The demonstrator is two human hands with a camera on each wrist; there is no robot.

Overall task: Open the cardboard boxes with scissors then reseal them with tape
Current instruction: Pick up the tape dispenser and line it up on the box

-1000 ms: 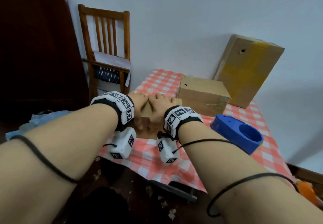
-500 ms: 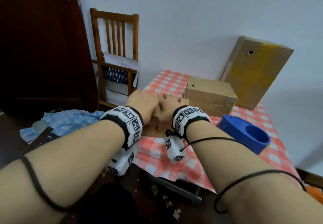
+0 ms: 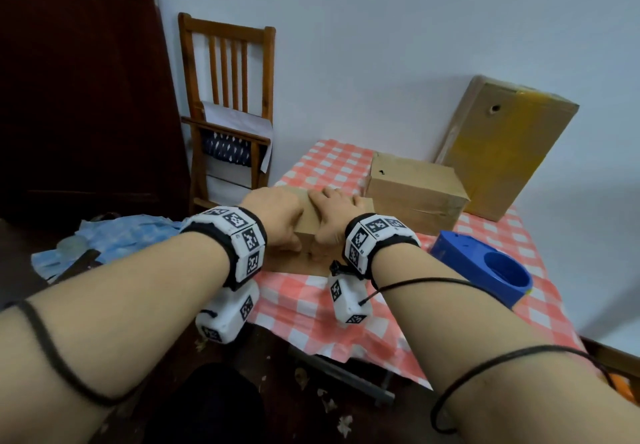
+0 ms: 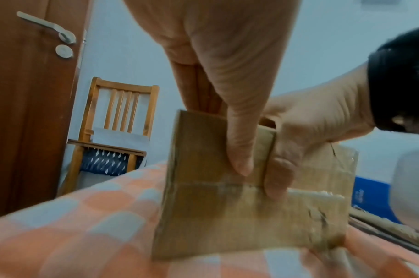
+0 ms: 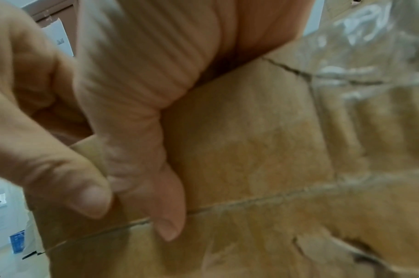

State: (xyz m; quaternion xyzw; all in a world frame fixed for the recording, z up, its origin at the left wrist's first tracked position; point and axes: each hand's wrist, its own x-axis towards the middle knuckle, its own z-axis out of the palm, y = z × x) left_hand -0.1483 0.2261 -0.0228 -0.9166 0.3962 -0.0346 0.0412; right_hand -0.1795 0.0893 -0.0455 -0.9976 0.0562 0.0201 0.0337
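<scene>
- The small brown cardboard box [image 3: 308, 216] sits on the red-and-white checked tablecloth [image 3: 311, 308], just in front of a larger brown cardboard box [image 3: 414, 189].
- The left hand [image 3: 277, 215] and right hand [image 3: 332, 215] both grasp it, thumbs down its near face.
- A blue plastic tape dispenser [image 3: 485, 263] lies right of the small box.

My fingers out of sight
My left hand [image 3: 273, 215] and right hand [image 3: 332, 215] cover the small brown cardboard box [image 3: 308, 221] top; fingertips hidden

Dim, flat indoor light; soft shadows are cast on the wall. Edges are bent by wide-angle distortion; wrist views are motion-blurred.
</scene>
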